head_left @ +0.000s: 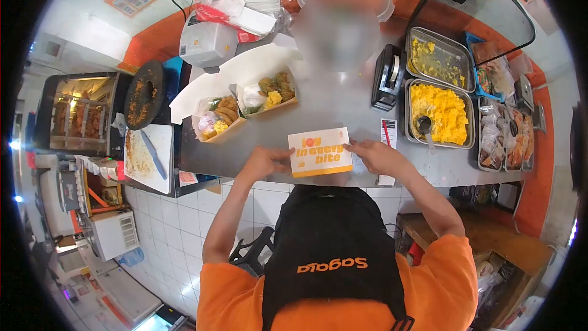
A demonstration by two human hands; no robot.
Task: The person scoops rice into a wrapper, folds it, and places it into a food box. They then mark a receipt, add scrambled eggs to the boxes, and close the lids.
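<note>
A closed white and yellow box (320, 152) with orange lettering lies at the counter's front edge. At its left side is my left hand (268, 162), its fingers closed on the box's edge. My right hand (375, 157) grips the opposite edge near the upper right corner. Beyond the box, to the left, two open cartons stand side by side: the left carton (211, 138) and the right carton (269, 109), both holding fried pieces, yellow food and a small wrapped item. Right of my right hand lies a paper slip with a red pen (386, 133).
A metal tray of yellow food (439, 113) with a ladle stands right, a second tray (468, 83) behind it. A tape dispenser (387, 78) is beside them. A clear tub (337, 49) stands at the back. A knife (153, 153) lies on a cutting board (139, 168) at left.
</note>
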